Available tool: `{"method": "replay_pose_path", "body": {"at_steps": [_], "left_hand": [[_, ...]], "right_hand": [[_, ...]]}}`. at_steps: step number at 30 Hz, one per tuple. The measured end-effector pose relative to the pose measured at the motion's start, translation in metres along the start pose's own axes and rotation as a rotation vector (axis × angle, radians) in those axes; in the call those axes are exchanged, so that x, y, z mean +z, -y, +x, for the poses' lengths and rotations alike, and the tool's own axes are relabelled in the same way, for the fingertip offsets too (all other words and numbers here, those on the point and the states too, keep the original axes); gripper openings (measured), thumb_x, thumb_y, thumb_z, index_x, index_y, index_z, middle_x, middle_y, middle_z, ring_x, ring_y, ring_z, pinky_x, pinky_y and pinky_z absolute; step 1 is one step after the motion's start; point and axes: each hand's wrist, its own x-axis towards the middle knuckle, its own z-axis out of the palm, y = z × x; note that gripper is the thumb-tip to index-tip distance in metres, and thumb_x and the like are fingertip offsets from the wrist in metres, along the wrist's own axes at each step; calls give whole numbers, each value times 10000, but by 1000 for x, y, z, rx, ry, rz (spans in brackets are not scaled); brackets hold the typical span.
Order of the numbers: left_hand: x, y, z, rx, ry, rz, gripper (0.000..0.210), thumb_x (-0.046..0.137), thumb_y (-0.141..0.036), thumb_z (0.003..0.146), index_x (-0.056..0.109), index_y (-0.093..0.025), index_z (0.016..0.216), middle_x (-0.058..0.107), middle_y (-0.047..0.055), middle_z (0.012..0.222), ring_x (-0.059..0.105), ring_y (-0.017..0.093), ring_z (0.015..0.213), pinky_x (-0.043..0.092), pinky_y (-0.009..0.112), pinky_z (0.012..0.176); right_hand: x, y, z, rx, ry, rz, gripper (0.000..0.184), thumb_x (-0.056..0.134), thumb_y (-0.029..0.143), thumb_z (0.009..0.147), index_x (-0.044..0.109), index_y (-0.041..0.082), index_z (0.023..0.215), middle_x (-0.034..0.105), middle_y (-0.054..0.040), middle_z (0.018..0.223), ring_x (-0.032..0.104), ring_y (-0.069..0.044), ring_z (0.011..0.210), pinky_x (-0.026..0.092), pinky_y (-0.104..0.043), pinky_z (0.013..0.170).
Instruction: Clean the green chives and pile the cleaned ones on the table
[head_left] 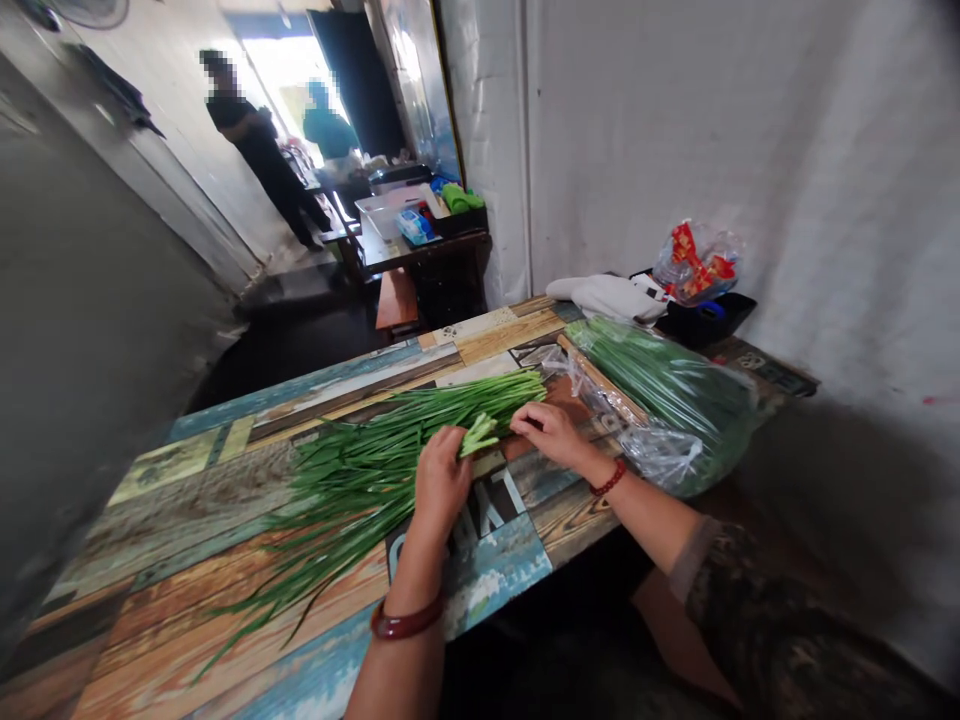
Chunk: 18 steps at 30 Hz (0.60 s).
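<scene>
Green garlic chives (480,434) were clamped in the left hand (442,477); the right hand (553,436) had an unclear grip. Tabletop lettering (491,508) lay partly hidden.

At frame centre, loose stalks (375,440) on a table (165,565); at right, bagged stalks (667,400), with a cloth (607,297) behind; at upper centre, another table (381,250).

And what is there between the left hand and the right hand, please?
In the head view, pale ends of the green stalks held in the left hand point toward the right hand.
</scene>
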Motion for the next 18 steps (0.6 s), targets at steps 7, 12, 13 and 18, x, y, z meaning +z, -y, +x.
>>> {"method": "replay_pose_path", "body": {"at_steps": [7, 12, 13, 18], "left_hand": [[-4, 12, -1, -174, -110, -161, 198, 441, -308, 893, 593, -186, 860, 591, -18, 702, 537, 129, 665, 401, 224, 633], [-4, 12, 1, -135, -147, -94, 208, 475, -307, 877, 632, -179, 923, 657, 23, 821, 577, 151, 764, 423, 241, 707], [-3, 13, 0, -125, -141, -82, 207, 475, -302, 875, 635, -179, 923, 662, 30, 838, 581, 157, 779, 424, 246, 715], [-1, 15, -2, -107, -120, -49, 201, 452, -273, 880, 628, -175, 873, 643, 32, 796, 573, 161, 739, 408, 251, 677]], "right_hand": [[-1, -7, -4, -132, 132, -198, 192, 489, 184, 935, 678, 175, 968, 709, -65, 975, 638, -178, 922, 474, -310, 830], [-1, 0, -5, -153, 113, -350, 186, 501, 194, 935, 673, 182, 1006, 676, -76, 1089, 587, -199, 1008, 427, -348, 863], [-1, 4, -5, -164, 129, -374, 176, 513, 207, 935, 674, 189, 1004, 672, -69, 1069, 576, -196, 987, 414, -345, 852], [8, 25, -2, -228, 250, -527, 147, 554, 272, 927, 684, 228, 980, 633, -51, 1009, 500, -198, 931, 344, -345, 815]]}}
